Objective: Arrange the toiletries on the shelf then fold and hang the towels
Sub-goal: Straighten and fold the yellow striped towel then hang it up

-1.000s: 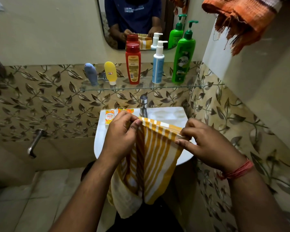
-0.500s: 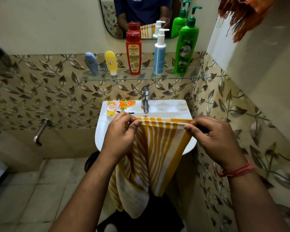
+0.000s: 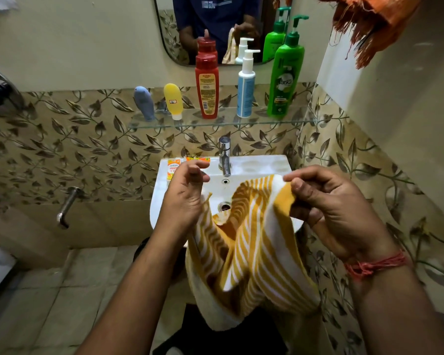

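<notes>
Both hands hover above the sink: my right hand [image 3: 336,208] pinches the top edge of the yellow-and-white striped cotton towel [image 3: 251,252] between thumb and fingers, while my left hand [image 3: 187,198] has loosely curled fingers holding nothing, its heel resting against the towel's other edge. Slack folds hang down in front of the white ceramic washbasin [image 3: 256,166]. Behind the chrome tap [image 3: 224,156], the glass shelf [image 3: 215,124] carries a blue tube [image 3: 144,103], a yellow tube [image 3: 173,101], a red bottle [image 3: 207,85], a blue-and-white pump bottle [image 3: 246,85] and a green pump bottle [image 3: 285,75], upright in a row. An orange fringed towel [image 3: 369,24] hangs top right.
</notes>
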A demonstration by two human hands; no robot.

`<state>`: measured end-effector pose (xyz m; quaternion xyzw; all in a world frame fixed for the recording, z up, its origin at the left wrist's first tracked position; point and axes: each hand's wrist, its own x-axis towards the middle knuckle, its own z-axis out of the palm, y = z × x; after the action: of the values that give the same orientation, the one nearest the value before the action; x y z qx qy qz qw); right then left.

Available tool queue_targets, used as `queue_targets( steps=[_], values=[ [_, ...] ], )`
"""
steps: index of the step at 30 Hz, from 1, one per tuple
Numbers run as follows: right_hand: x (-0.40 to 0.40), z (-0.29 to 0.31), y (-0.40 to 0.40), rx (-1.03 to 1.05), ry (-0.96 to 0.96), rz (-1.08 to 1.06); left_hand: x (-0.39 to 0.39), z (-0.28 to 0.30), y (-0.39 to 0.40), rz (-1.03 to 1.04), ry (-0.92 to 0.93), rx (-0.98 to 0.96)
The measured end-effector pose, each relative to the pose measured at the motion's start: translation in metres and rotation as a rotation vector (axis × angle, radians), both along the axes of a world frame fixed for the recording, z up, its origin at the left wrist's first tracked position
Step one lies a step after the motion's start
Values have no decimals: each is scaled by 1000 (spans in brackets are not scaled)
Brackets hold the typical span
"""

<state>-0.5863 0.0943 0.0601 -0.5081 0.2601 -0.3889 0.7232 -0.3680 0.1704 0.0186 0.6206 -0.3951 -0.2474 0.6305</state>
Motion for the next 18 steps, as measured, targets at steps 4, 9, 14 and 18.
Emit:
queue_targets(
  steps=[4,9,14,18],
  values=[
    [22,13,24,-22,-37,235,-2,7,-5,-38,70,-64],
    [62,12,26,-742,460,9,-1,16,-8,-110,45,-88],
    [91,-1,18,-730,458,27,6,27,-4,-209,12,-139],
    [105,-11,17,-537,337,41,18,28,0,-262,-33,-171]
  ],
)
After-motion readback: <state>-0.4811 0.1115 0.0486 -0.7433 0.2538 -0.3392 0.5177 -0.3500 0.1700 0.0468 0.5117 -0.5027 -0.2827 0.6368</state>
